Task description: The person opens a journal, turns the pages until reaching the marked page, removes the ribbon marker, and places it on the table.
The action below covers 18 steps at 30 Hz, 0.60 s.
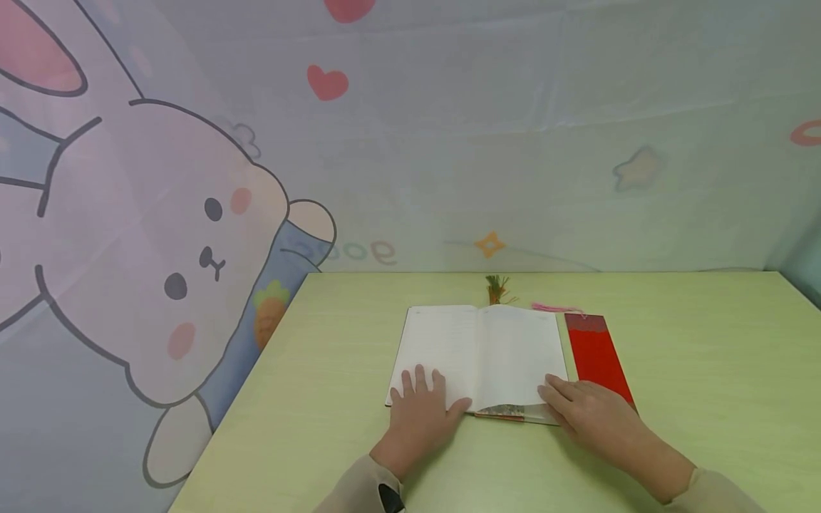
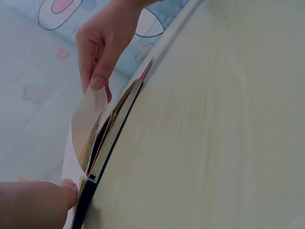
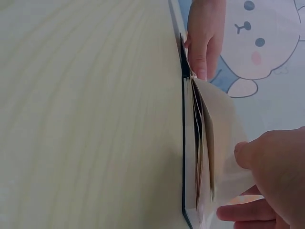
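Observation:
An open notebook (image 1: 442, 345) with pale pages lies on the table. On its left page my left hand (image 1: 420, 417) rests with the fingers spread, thumb near the central fold. My right hand (image 1: 596, 420) pinches the lower outer corner of the right page (image 1: 521, 356), which curves upward in both wrist views. Beneath this raised page, a patterned strip (image 1: 503, 412) shows at the bottom edge. A green and orange tassel (image 1: 496, 288) sticks out past the top of the notebook. Just right of it lies a red bookmark (image 1: 599, 356), partly hidden by my right hand.
The bookmark's pink tassel (image 1: 554, 308) stretches left behind the notebook. All of this lies on a light yellow-green table (image 1: 718, 370). Behind the table's far edge hangs a cloth (image 1: 449, 157) printed with a rabbit, hearts and stars.

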{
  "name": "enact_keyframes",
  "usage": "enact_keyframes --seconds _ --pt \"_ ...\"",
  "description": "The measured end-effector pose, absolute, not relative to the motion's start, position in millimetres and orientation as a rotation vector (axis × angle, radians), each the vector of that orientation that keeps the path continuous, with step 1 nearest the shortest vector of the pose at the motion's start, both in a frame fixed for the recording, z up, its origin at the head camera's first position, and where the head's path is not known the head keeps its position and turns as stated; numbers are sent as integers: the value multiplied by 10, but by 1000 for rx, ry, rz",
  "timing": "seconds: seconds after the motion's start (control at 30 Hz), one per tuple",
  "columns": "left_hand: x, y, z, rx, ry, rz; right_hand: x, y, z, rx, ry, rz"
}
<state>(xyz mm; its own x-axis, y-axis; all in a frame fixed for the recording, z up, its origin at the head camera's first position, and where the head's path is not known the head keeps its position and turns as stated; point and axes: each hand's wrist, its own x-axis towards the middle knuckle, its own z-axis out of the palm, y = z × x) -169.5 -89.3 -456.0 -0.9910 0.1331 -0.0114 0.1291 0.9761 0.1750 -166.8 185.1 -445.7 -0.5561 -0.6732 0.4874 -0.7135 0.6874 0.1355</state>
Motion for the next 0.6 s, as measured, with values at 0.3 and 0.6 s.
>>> enact_keyframes --seconds 0.3,0.6 --pt "-1733 -865 -4592 215 3132 223 -1763 1822 -4504 1053 -2172 227" --pt "-1779 -830 -4607 232 3165 188 -1854 1778 -4465 1026 -2034 263"
